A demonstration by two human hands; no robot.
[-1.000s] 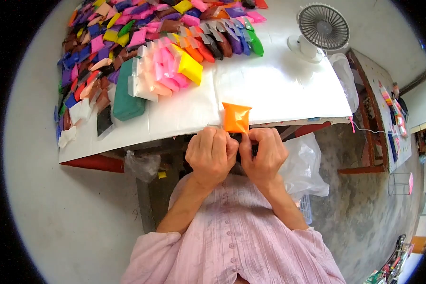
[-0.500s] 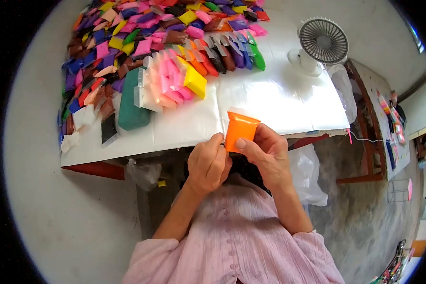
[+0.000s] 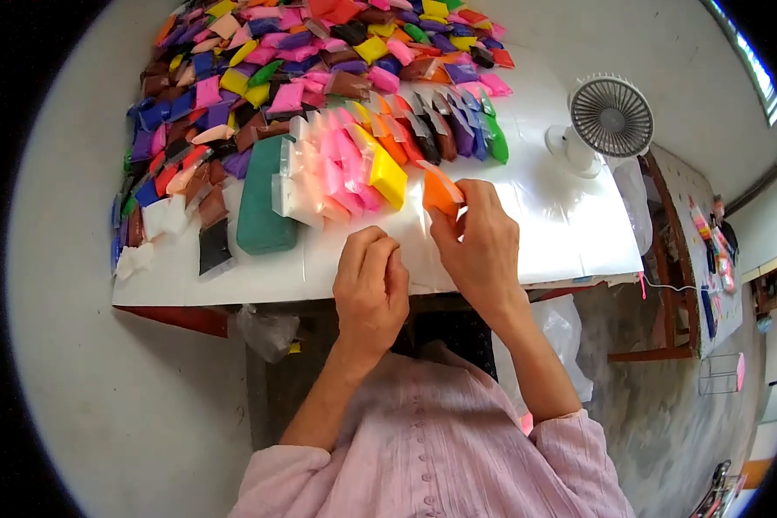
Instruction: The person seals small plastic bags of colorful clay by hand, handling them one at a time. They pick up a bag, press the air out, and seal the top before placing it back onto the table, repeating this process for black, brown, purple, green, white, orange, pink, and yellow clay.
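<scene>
My right hand point(image 3: 482, 246) pinches an orange packet point(image 3: 441, 190) by its edge, over the white table, just right of a yellow packet point(image 3: 388, 179). My left hand point(image 3: 371, 281) is curled closed near the table's front edge; whether anything is inside its fingers is hidden. Pink packets point(image 3: 347, 168) with clear ends lie beside the yellow one, next to a dark green block point(image 3: 265, 203). Behind them runs a row of orange, red, black, brown, purple, blue and green packets point(image 3: 495, 138).
A large heap of coloured packets point(image 3: 285, 95) covers the table's back left. A white fan point(image 3: 611, 119) stands at the right of the white table point(image 3: 570, 250). White tissue point(image 3: 164, 217) and a black packet point(image 3: 215, 246) lie at the left. Plastic bags hang below.
My right hand has moved forward over the table with the orange packet, which is now tilted. My left hand has come away from the packet, and the view has shifted slightly.
</scene>
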